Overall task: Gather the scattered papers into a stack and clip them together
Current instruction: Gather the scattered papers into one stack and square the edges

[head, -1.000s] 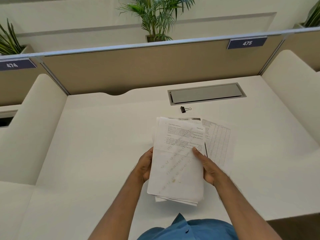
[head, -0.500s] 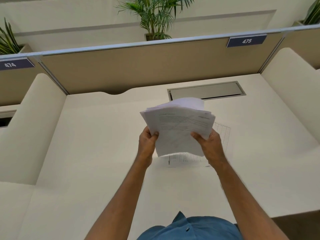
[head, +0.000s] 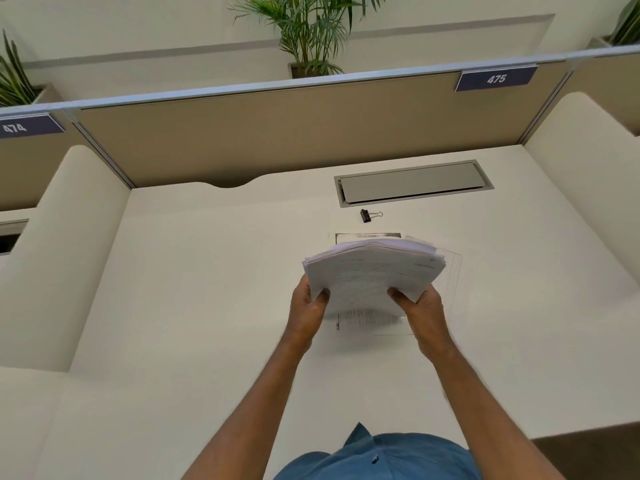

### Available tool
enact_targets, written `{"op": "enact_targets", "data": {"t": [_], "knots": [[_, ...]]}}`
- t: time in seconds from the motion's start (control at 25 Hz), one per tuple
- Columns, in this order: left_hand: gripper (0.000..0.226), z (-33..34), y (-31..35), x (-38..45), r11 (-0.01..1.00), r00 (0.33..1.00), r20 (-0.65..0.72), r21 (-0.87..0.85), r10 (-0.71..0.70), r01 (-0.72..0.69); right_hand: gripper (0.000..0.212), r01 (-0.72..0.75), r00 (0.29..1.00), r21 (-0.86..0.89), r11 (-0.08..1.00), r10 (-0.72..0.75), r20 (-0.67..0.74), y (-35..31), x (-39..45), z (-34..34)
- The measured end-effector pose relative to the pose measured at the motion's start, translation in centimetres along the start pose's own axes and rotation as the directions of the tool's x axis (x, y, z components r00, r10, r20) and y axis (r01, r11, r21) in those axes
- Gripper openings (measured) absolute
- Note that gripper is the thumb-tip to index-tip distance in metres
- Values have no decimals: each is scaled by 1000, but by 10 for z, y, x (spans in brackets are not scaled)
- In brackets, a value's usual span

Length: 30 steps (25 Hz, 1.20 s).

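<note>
Head view: both hands point(head: 367, 306) grip bowed white paper stack point(head: 374, 268).

Both bare forearms are reaching forward from the bottom of the view, angling in toward each other. The left hand point(head: 306, 308) is gripping the left lower edge of a stack of papers point(head: 374, 271), its thumb lying on top and its fingers curled out of sight underneath. The right hand point(head: 420, 308) is gripping the right lower edge in the same way, thumb pressing on the top sheet. The two hands are sitting level with one another, wrists straight, holding the stack lifted off the surface.
</note>
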State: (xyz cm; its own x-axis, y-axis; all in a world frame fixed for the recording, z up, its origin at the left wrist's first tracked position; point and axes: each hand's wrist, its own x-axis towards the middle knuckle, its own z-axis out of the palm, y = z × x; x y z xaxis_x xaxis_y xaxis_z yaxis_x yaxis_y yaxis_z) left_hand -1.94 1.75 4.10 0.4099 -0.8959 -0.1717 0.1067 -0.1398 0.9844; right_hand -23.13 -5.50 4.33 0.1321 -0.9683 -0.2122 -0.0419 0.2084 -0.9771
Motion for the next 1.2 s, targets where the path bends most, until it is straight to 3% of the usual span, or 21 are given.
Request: {"op": "enact_targets", "data": {"t": [0.28, 0.48, 0.72, 0.88, 1.0, 1.12, 1.2], "knots": [[35, 4, 18, 11, 999, 999, 15, -38, 35, -34, 41, 7, 1000, 0, 1000, -7, 4, -10, 13, -4], [30, 10, -4, 25, 992, 996, 26, 93, -87, 84, 41, -94, 993, -122, 988, 102, 64, 10, 18, 1], [24, 23, -12, 52, 982, 986, -53, 96, -159, 164, 33, -109, 993, -184, 977, 97, -70, 14, 32, -1], [22, 39, -35, 76, 891, 918, -183, 234, -352, 388, 33, -167, 981, -321, 932, 123, -152, 31, 51, -6], [27, 51, -55, 86, 771, 867, -310, 405, -390, 492, 37, -238, 970, -451, 860, 192, -147, 55, 63, -12], [23, 59, -57, 93, 763, 853, -345, 396, -392, 511, 46, -345, 922, -625, 700, 129, -364, 76, 75, -31], [19, 59, -55, 99, 788, 841, -352, 328, -411, 522, 65, -479, 833, -562, 674, 149, -532, 77, 80, -49]]}}
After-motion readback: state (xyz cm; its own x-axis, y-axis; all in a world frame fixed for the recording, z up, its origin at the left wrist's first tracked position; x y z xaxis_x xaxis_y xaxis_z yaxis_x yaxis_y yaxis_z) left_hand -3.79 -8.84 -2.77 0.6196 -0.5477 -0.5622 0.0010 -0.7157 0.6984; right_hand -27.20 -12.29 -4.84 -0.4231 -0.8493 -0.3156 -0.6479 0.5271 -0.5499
